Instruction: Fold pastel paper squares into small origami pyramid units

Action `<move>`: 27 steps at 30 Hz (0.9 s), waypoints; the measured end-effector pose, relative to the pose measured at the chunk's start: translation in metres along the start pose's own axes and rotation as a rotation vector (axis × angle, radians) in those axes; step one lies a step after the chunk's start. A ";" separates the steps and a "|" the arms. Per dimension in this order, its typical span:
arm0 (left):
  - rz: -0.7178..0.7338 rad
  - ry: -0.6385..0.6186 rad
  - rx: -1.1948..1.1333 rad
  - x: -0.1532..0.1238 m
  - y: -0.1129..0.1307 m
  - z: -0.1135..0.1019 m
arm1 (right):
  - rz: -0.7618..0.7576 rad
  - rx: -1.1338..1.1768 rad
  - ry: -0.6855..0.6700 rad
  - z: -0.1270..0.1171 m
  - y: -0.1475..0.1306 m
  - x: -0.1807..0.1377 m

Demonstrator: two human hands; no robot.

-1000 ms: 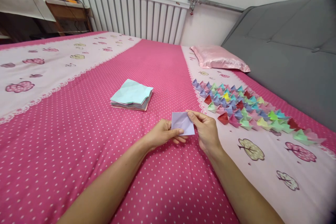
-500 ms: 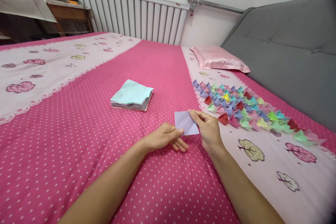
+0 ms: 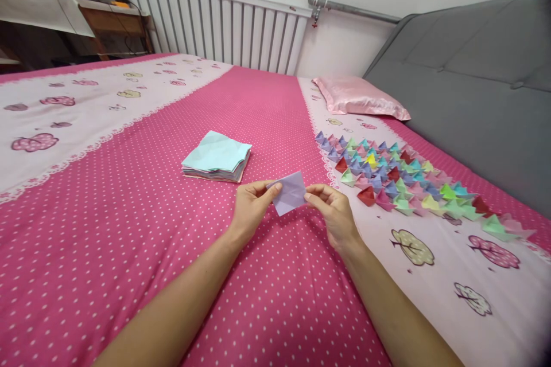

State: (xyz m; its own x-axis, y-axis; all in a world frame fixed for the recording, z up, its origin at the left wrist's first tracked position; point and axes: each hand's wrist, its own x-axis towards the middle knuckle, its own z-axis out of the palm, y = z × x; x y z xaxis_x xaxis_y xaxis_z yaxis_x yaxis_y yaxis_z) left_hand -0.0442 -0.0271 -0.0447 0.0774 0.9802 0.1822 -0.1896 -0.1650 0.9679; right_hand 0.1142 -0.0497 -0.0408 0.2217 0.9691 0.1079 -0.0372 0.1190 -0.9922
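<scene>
A small purple square of paper (image 3: 289, 195) is held up between my two hands, turned with a corner pointing down and faint creases across it. My left hand (image 3: 253, 206) pinches its left corner, thumb on top. My right hand (image 3: 333, 209) has thumb and forefinger closed at the right edge of the paper. Beyond my left hand lies a stack of paper squares (image 3: 217, 155), light blue on top. To the right of my right hand stand rows of small folded paper boats (image 3: 391, 175) in many colours.
The bed is covered by a pink dotted bedspread (image 3: 172, 229) with pale printed bands. A pink pillow (image 3: 361, 97) lies at the back right, against a grey headboard (image 3: 465, 86). A white radiator (image 3: 215, 23) runs along the wall; a desk (image 3: 112, 22) stands far left.
The purple paper has moved left and turned so a corner points down. My left hand has shifted up and closed on its left corner; my right hand has gone from the top edge to the right edge.
</scene>
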 end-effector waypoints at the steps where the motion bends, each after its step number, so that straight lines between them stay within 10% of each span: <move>1: 0.027 -0.022 0.055 -0.001 0.000 0.000 | -0.052 -0.035 -0.034 -0.001 0.000 0.000; 17: 0.432 -0.224 0.532 -0.006 -0.005 0.000 | -0.523 -0.585 -0.093 -0.001 -0.012 -0.007; 27: 0.357 -0.192 0.429 -0.010 0.000 0.002 | -0.577 -0.595 -0.055 -0.001 -0.014 -0.007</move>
State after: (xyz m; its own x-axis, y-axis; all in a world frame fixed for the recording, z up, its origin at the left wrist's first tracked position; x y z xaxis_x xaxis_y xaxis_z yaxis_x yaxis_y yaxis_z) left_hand -0.0432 -0.0366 -0.0466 0.2646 0.8251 0.4992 0.1730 -0.5498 0.8172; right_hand 0.1139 -0.0584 -0.0280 -0.0005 0.8020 0.5973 0.5925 0.4814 -0.6459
